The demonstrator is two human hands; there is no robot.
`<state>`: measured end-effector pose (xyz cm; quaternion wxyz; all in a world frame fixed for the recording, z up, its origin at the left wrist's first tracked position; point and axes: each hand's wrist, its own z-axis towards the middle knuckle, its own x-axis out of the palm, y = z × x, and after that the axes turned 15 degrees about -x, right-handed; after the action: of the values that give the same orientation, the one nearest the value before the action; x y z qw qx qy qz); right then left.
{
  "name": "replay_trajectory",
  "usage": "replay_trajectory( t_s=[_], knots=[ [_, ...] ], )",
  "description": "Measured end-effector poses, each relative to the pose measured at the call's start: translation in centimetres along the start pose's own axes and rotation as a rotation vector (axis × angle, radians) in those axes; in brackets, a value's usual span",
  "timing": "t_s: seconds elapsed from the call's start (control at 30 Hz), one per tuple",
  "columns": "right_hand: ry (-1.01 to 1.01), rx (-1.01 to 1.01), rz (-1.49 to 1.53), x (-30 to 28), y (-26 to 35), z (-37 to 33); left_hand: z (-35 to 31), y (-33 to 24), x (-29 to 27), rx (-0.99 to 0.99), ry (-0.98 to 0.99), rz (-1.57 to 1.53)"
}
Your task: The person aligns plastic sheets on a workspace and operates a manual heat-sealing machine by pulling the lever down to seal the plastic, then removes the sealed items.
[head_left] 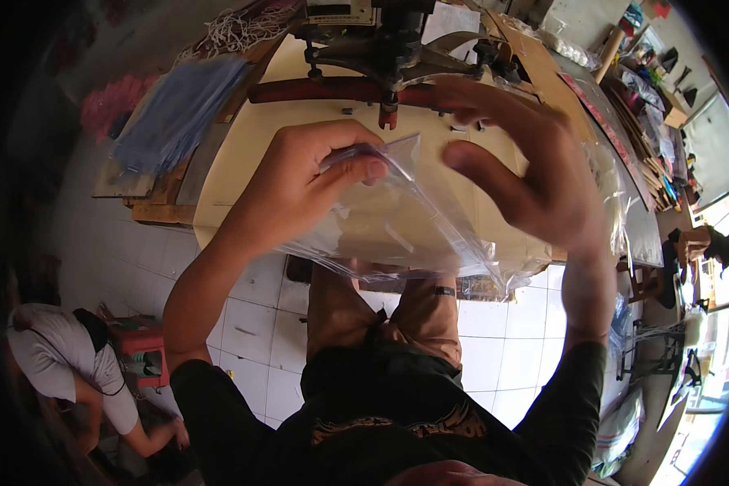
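Note:
My left hand pinches the upper corner of a clear plastic sheet between thumb and fingers. From that grip the sheet slants down to the right over the table's near edge, its folded edges catching the light. My right hand is raised to the right of the sheet, thumb and fingers apart, with nothing in it; its fingers are slightly blurred. Just beyond both hands stands a dark machine head with a red-tipped point, and a dark red curved bar runs across it.
A cream board covers the worktable. Bluish plastic sheets are stacked at the left, near white cord and a pink bundle. More clear plastic lies at the right. A person bends over at lower left beside a red crate.

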<state>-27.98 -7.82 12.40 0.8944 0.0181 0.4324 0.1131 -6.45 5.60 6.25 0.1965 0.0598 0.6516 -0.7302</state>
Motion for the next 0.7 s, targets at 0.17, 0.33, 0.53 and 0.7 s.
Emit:
replay_trajectory(
  t_s=[0.17,0.33,0.53,0.7],
  knots=[
    [0.837,-0.009,-0.048,-1.5,-0.1,9.6,2.1,0.6,1.5,0.144,-0.153,-0.187],
    [1.226,0.030,-0.018,-1.4,-0.7,14.4,1.6,1.2,1.6,0.339,-0.532,0.261],
    [0.765,0.182,0.013,-6.1,-1.3,15.4,-5.6,4.5,6.8,0.482,-0.349,-0.089],
    [0.337,0.071,0.043,-8.6,-1.1,15.8,-4.2,9.0,13.2,-0.192,0.376,-0.839]
  ],
)
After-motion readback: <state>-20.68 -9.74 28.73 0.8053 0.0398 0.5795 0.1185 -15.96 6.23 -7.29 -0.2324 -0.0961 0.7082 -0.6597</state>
